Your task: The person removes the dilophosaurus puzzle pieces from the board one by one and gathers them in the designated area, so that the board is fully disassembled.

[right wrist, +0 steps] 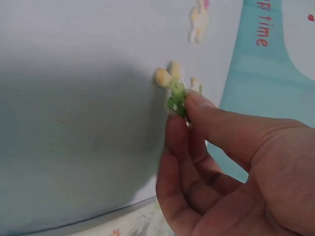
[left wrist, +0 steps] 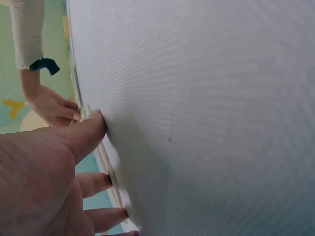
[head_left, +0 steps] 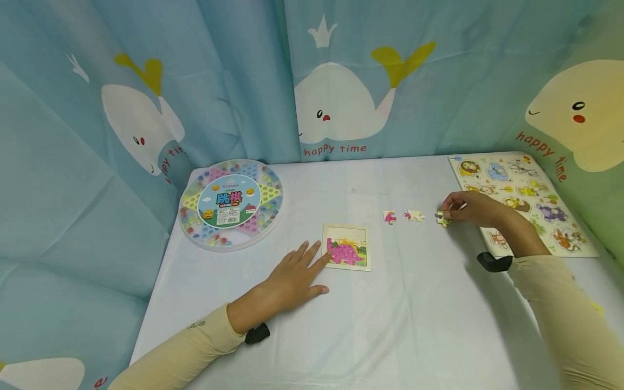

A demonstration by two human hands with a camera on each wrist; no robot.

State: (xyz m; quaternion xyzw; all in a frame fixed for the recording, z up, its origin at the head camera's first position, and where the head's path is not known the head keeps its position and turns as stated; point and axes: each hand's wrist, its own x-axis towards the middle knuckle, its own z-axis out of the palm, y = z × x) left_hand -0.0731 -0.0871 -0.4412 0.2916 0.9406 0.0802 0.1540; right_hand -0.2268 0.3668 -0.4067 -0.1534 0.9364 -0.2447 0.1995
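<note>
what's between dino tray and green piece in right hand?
Head view: two loose ones, a pink-and-white piece and a mostly cream piece.

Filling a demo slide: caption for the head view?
Right hand pinches a puzzle piece near two loose pieces; left hand rests at the edge of the dinosaur puzzle.

Green puzzle piece (right wrist: 175, 98): partly covered by thumb and fingers of the right hand (head_left: 473, 208). Animal board (head_left: 580, 252), table's (head_left: 414, 303) right edge: partly behind right forearm (head_left: 524, 230); cropped in right-wrist view. Framed dinosaur puzzle (head_left: 341, 233): left margin partly under fingertip of left hand (head_left: 292, 276). Round game box (head_left: 227, 216), far left corner: small print illegible. Sleeves (head_left: 190, 346): cropped.
</note>
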